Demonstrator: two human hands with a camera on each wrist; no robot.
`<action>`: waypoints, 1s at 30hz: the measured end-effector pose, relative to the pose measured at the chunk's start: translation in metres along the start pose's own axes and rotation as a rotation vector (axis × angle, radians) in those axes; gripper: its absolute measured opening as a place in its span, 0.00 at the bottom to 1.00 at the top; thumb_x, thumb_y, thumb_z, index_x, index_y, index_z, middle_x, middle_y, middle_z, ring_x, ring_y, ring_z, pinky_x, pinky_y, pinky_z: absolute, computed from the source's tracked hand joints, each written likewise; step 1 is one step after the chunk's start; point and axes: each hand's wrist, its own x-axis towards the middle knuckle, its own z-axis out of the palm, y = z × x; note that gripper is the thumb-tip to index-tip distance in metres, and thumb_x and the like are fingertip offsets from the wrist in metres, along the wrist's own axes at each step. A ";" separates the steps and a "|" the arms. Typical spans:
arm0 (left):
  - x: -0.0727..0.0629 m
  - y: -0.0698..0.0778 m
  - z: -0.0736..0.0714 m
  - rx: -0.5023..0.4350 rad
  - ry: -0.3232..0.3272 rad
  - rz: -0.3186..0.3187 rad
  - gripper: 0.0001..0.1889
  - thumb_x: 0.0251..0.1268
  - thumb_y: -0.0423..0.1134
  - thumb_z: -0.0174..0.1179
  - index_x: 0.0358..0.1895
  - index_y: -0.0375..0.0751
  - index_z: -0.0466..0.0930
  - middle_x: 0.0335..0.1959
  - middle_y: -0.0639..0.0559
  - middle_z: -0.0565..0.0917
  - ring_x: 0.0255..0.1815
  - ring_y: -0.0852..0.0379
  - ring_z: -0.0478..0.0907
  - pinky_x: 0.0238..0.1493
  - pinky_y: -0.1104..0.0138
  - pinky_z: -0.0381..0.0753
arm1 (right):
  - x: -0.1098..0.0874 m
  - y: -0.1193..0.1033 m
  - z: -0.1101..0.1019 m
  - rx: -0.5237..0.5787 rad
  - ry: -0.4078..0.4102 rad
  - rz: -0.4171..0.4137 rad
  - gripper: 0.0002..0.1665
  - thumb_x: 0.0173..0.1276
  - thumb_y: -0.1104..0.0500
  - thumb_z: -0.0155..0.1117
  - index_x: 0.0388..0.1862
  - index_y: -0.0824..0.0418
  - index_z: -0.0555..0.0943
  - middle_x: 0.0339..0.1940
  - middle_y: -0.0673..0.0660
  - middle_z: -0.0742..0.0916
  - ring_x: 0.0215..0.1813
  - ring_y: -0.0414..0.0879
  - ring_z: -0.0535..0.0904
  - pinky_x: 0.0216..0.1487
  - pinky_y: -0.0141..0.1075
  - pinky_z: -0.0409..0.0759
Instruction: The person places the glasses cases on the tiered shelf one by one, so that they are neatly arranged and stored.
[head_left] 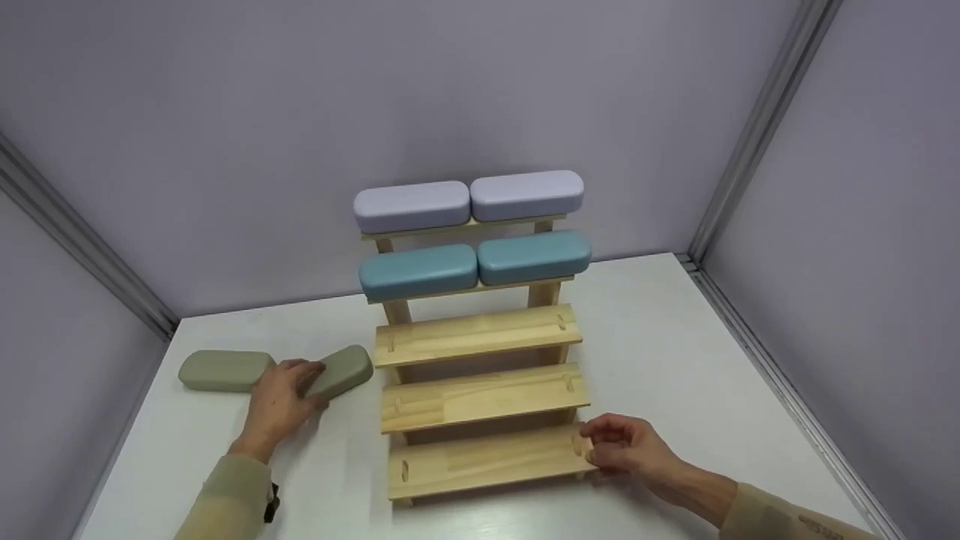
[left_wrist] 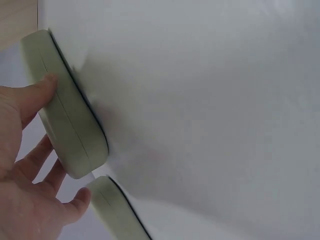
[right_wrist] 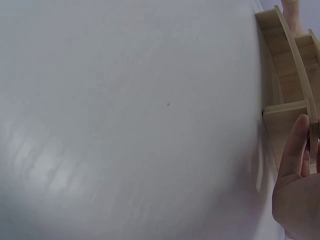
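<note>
My left hand (head_left: 279,401) grips an olive-green glasses case (head_left: 343,372), a rounded oblong with a seam along its side in the left wrist view, lying slanted on the white table. A second green glasses case (head_left: 225,370) lies just left of that hand. Beside them stands a stepped wooden rack (head_left: 480,330). My right hand (head_left: 637,454) pinches the right end of its lowest shelf (head_left: 487,459), thumb and fingers on either side of the board. Two teal glasses cases (head_left: 418,270) sit on the second shelf from the top, two lavender ones (head_left: 412,205) on the top shelf.
The three lower shelves are bare boards with a slot near each end. Pale partition walls (head_left: 225,150) with metal profiles (head_left: 757,127) enclose the table (head_left: 645,337) at the back and both sides. The rack stands near the back wall.
</note>
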 end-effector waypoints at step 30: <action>-0.018 0.001 0.007 -0.024 0.069 0.015 0.30 0.67 0.40 0.78 0.71 0.38 0.87 0.69 0.32 0.88 0.66 0.30 0.80 0.66 0.36 0.78 | -0.001 0.000 0.000 0.038 -0.018 -0.026 0.25 0.75 0.67 0.73 0.67 0.74 0.80 0.52 0.45 0.90 0.47 0.36 0.90 0.49 0.34 0.94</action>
